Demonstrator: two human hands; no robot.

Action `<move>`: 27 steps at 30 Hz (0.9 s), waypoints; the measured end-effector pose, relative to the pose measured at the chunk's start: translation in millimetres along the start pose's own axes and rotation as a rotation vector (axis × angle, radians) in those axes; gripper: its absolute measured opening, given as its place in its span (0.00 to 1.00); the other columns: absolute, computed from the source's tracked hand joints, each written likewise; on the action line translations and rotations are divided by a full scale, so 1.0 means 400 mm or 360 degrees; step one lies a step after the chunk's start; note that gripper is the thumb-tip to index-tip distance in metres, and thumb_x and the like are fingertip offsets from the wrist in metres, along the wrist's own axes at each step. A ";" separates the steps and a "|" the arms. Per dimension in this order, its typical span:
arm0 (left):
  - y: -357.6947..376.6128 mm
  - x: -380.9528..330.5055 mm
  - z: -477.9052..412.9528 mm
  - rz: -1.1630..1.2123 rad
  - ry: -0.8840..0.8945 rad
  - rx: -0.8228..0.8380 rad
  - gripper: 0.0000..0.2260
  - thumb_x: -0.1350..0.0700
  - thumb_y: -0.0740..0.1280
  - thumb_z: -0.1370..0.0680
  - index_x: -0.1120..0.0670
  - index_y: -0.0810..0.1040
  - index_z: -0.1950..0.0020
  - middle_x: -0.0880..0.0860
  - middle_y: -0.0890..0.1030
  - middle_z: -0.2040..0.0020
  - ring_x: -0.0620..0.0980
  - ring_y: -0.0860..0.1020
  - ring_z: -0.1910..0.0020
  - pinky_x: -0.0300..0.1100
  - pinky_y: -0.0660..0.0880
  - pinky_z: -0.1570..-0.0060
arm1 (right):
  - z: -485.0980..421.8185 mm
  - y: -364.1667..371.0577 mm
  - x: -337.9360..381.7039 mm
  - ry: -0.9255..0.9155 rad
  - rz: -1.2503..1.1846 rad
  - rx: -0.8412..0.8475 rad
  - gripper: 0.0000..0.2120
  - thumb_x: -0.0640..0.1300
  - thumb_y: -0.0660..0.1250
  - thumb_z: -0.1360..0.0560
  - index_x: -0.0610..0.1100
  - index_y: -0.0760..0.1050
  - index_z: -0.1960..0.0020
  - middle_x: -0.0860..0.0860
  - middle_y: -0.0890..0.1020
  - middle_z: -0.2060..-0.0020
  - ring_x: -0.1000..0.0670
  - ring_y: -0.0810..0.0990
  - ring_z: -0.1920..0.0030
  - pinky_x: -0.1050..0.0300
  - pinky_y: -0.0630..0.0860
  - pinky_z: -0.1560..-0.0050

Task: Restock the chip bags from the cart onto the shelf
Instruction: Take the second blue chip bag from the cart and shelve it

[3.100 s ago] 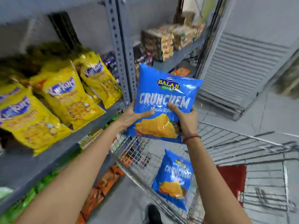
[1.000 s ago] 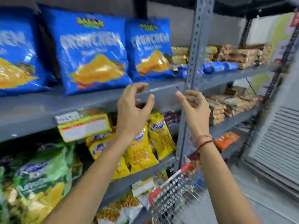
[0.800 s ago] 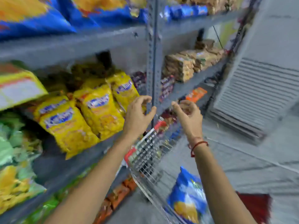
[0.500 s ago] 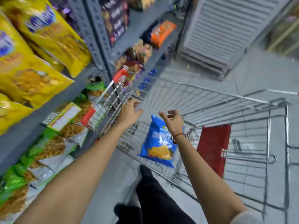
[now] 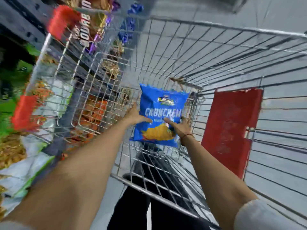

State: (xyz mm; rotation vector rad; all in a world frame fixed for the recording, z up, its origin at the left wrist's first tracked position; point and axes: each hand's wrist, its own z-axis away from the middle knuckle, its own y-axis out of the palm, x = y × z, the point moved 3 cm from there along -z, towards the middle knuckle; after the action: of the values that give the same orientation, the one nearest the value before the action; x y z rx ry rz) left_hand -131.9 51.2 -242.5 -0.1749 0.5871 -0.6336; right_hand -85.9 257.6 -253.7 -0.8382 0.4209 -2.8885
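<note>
A blue chip bag marked with a yellow chip picture lies at the bottom of the wire shopping cart. Both my arms reach down into the cart. My left hand grips the bag's left edge, thumb laid across its front. My right hand clasps the bag's right side, fingers on its front. A red string circles my right wrist. No other chip bag shows in the cart.
The shelf runs along the left, blurred, with green, white and orange snack packs on its low levels. A red plastic flap hangs on the cart's right wall. My dark trousers and shoes show through the cart's near end.
After placing a bag on the upper shelf, my empty hands dropped from shelf height down into the cart. They now grip the last blue bag lying there.
</note>
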 end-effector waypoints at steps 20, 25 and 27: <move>-0.093 -0.106 0.195 0.0485 0.0359 0.0026 0.22 0.62 0.79 0.39 0.45 0.74 0.54 0.44 0.80 0.54 0.37 0.80 0.58 0.26 0.74 0.68 | 0.158 -0.027 0.178 -0.0501 -0.0550 0.0076 0.21 0.44 0.80 0.36 0.44 0.79 0.46 0.50 0.86 0.53 0.51 0.85 0.52 0.56 0.83 0.54; -0.223 -0.164 0.388 0.0602 0.0617 -0.0172 0.35 0.64 0.78 0.38 0.56 0.68 0.35 0.52 0.78 0.41 0.47 0.79 0.46 0.35 0.78 0.54 | 0.358 -0.038 0.339 -0.0819 -0.0573 0.0127 0.20 0.43 0.79 0.36 0.41 0.79 0.46 0.49 0.85 0.54 0.63 0.84 0.62 0.69 0.79 0.64; -0.284 -0.195 0.482 0.0627 0.0759 -0.0279 0.33 0.64 0.78 0.38 0.53 0.68 0.37 0.49 0.78 0.43 0.46 0.78 0.47 0.35 0.77 0.53 | 0.444 -0.040 0.407 -0.0975 -0.0619 0.0179 0.20 0.41 0.79 0.35 0.39 0.80 0.46 0.50 0.86 0.55 0.63 0.84 0.62 0.69 0.78 0.65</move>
State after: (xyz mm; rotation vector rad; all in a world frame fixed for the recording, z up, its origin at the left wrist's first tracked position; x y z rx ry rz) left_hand -131.2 3.4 -10.5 -0.0660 1.1067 -0.2347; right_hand -127.9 202.5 -22.3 -1.8657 0.0295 -2.7120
